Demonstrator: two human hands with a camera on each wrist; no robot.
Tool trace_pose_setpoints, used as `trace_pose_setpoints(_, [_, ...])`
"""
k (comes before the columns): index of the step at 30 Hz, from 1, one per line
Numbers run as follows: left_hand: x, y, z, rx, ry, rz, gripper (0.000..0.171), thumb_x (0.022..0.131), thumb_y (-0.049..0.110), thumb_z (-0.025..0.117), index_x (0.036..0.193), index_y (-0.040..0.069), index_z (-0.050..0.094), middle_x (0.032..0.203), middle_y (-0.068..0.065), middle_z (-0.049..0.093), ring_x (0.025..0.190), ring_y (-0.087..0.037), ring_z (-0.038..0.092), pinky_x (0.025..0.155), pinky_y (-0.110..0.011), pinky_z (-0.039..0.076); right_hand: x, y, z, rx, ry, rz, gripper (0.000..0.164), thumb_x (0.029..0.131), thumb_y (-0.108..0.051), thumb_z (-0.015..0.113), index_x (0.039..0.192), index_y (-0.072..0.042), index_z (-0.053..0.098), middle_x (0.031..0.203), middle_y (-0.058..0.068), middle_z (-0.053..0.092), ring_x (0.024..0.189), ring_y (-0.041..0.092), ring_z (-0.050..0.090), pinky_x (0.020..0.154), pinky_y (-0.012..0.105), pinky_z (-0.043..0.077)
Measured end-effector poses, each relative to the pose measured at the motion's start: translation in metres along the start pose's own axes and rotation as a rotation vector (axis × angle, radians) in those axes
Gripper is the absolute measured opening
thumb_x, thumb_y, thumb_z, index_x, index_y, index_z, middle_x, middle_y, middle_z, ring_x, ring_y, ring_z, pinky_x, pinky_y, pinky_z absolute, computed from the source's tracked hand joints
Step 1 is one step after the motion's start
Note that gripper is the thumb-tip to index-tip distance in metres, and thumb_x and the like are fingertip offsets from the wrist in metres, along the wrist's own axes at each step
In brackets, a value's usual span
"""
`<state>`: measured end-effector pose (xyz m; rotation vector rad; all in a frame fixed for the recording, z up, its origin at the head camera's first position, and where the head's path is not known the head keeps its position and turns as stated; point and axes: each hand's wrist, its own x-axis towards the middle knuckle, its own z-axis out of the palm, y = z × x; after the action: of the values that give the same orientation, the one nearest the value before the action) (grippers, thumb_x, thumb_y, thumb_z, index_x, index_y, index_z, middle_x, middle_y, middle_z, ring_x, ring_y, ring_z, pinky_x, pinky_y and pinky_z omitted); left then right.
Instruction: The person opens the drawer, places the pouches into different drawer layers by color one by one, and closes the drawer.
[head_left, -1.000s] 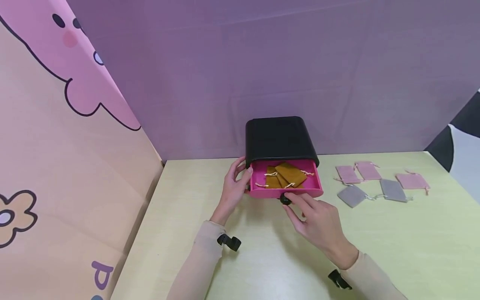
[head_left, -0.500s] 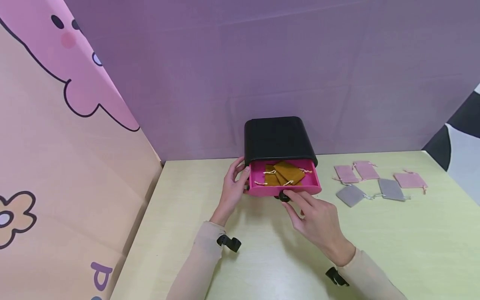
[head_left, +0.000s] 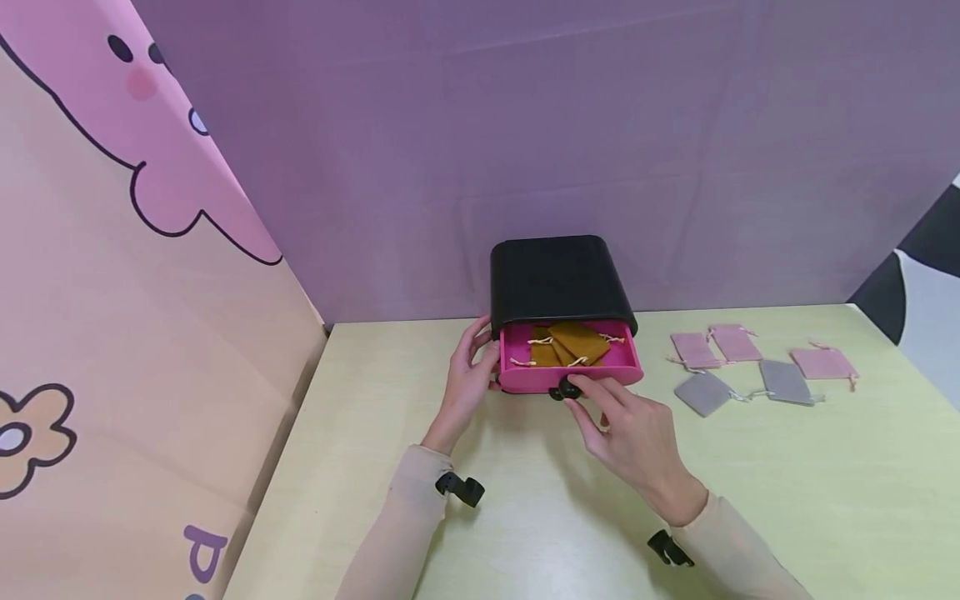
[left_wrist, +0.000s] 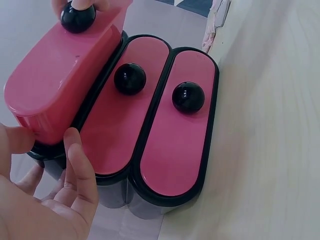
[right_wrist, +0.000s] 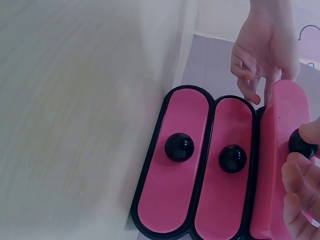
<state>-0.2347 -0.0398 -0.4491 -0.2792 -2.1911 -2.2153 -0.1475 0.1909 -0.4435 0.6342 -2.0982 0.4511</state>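
Note:
A black drawer cabinet (head_left: 558, 279) stands on the table, its pink top drawer (head_left: 567, 382) pulled partly out. Several mustard drawstring pouches (head_left: 581, 343) lie in this drawer with pale cords. My right hand (head_left: 641, 442) pinches the drawer's round black knob (right_wrist: 300, 144) between thumb and fingers. My left hand (head_left: 467, 387) holds the cabinet's left side near the front; in the left wrist view its thumb lies at the rounded end of the drawer. Two lower drawers, a middle one (left_wrist: 117, 127) and a bottom one (left_wrist: 172, 150), sit closed.
On the table (head_left: 517, 508), right of the cabinet, lie pink drawstring pouches (head_left: 737, 342) and two grey ones, one of them a grey pouch (head_left: 703, 392) nearer the front. A purple cloth (head_left: 570, 142) hangs behind; a patterned panel (head_left: 150, 350) borders the left.
The top drawer has slid a little further into the cabinet, my right hand moving with its knob. The left hand stays at the cabinet's side.

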Motion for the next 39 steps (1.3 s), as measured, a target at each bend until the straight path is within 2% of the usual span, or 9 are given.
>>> trace_pose_setpoints(6, [-0.001,0.0,0.0,0.019,-0.005,-0.001,0.054,0.111,0.017,0.054,0.162,0.027,0.043,0.158,-0.013,0.054,0.085,-0.017,0.071,0.076,-0.045,0.063,0.001,0.002,0.002,0.028,-0.004,0.026,0.054,0.11,-0.051,0.047,0.115,-0.007,0.08,0.078,0.004,0.071,0.048,0.007,0.05,0.043,0.013,0.024])
trace_pose_setpoints(10, [-0.001,0.001,0.0,0.019,-0.001,0.002,0.054,0.111,0.017,0.054,0.163,0.025,0.042,0.158,-0.013,0.055,0.083,-0.018,0.069,0.079,-0.054,0.063,0.001,0.003,0.004,0.073,-0.015,0.057,0.04,0.106,-0.041,0.061,0.117,-0.007,0.079,0.079,0.004,0.071,0.05,0.007,0.052,0.043,0.012,0.024])
trace_pose_setpoints(13, [-0.001,0.0,0.0,0.026,0.002,0.0,0.053,0.112,0.02,0.054,0.163,0.027,0.042,0.158,-0.012,0.055,0.086,-0.019,0.068,0.079,-0.051,0.063,0.002,0.005,0.006,0.118,-0.021,0.09,0.03,0.095,-0.026,0.077,0.118,-0.007,0.079,0.082,0.005,0.074,0.051,0.008,0.055,0.044,0.011,0.028])
trace_pose_setpoints(17, [-0.002,-0.002,-0.001,0.028,0.0,0.001,0.052,0.112,0.024,0.054,0.163,0.028,0.042,0.157,-0.012,0.055,0.086,-0.017,0.067,0.075,-0.04,0.063,0.003,0.006,0.008,0.16,-0.018,0.131,0.039,0.081,-0.012,0.088,0.119,-0.008,0.079,0.084,0.006,0.077,0.052,0.009,0.059,0.046,0.013,0.035])
trace_pose_setpoints(25, [-0.003,-0.001,0.0,-0.001,-0.015,0.006,0.052,0.113,0.024,0.053,0.163,0.027,0.042,0.159,-0.012,0.054,0.089,-0.034,0.073,0.066,-0.028,0.058,0.007,0.008,0.012,0.204,-0.013,0.191,0.038,0.082,-0.01,0.09,0.119,-0.008,0.08,0.082,0.003,0.075,0.054,0.007,0.061,0.048,0.016,0.041])
trace_pose_setpoints(27, [-0.003,-0.002,0.0,-0.004,-0.014,0.005,0.052,0.113,0.024,0.053,0.163,0.029,0.042,0.159,-0.011,0.054,0.089,-0.032,0.074,0.066,-0.026,0.057,0.008,0.009,0.013,0.223,-0.018,0.213,0.039,0.081,-0.009,0.09,0.119,-0.009,0.08,0.083,0.002,0.076,0.055,0.007,0.062,0.049,0.015,0.042])
trace_pose_setpoints(29, [-0.002,-0.002,0.0,-0.003,-0.011,0.004,0.051,0.113,0.025,0.052,0.163,0.029,0.043,0.159,-0.011,0.055,0.085,-0.019,0.073,0.065,-0.026,0.058,0.008,0.01,0.015,0.244,-0.027,0.24,0.04,0.081,-0.008,0.09,0.12,-0.009,0.08,0.082,0.002,0.075,0.055,0.006,0.062,0.049,0.015,0.042])
trace_pose_setpoints(32, [-0.002,-0.003,-0.001,-0.001,-0.011,0.003,0.05,0.113,0.026,0.051,0.163,0.029,0.043,0.159,-0.01,0.055,0.084,-0.016,0.073,0.066,-0.026,0.058,0.009,0.012,0.016,0.265,-0.041,0.271,0.04,0.083,-0.008,0.09,0.121,-0.009,0.08,0.08,0.001,0.074,0.054,0.005,0.06,0.048,0.014,0.041])
trace_pose_setpoints(39, [-0.004,-0.002,-0.001,0.002,-0.022,0.0,0.052,0.114,0.029,0.05,0.164,0.025,0.039,0.159,-0.011,0.055,0.091,-0.023,0.077,0.068,-0.024,0.058,0.012,0.014,0.019,0.309,-0.059,0.333,0.037,0.085,-0.009,0.089,0.122,-0.009,0.079,0.075,-0.001,0.071,0.055,0.004,0.056,0.047,0.016,0.04])
